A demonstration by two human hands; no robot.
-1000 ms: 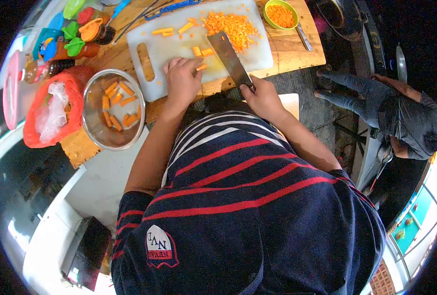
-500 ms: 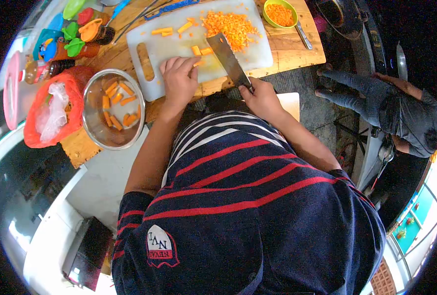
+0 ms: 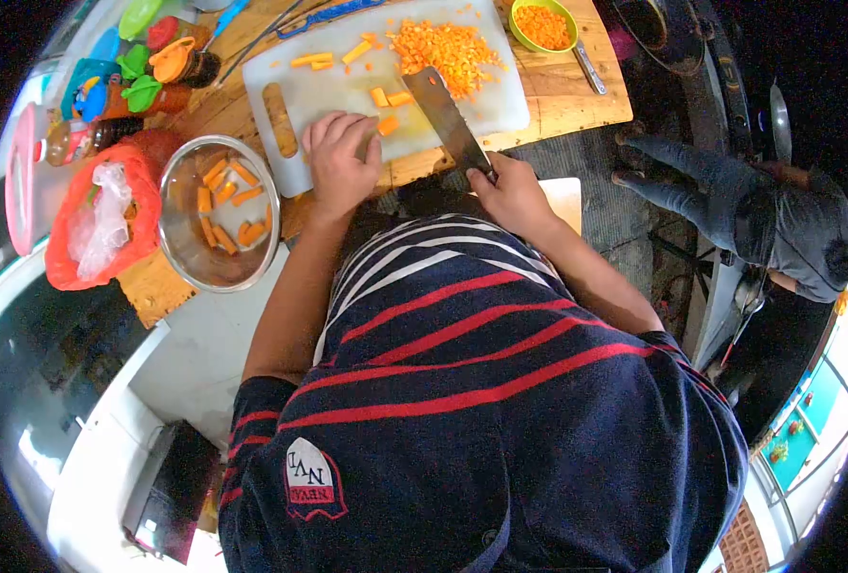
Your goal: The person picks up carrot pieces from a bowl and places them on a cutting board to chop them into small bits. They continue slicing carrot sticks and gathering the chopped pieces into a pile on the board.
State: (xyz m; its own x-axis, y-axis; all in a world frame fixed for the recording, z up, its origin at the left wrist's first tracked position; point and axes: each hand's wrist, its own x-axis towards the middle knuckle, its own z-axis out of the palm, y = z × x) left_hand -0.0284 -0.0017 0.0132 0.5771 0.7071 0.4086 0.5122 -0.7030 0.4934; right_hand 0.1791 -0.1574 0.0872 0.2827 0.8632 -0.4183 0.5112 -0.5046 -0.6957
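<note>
Occupying the closed right hand point(image 3: 516, 196) is one knife point(image 3: 446, 119); just beside the left hand point(image 3: 341, 167), loosely spread and seemingly unladen, one carrot piece point(image 3: 388, 126) lies on the cutting board point(image 3: 330, 91), best steadied with fingertips curled back.

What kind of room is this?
It looks like a kitchen, maybe in a home. The person's right hand holds a big knife, its blade over a white cutting board with chopped orange pieces, and a metal bowl of orange sticks is nearby.
</note>
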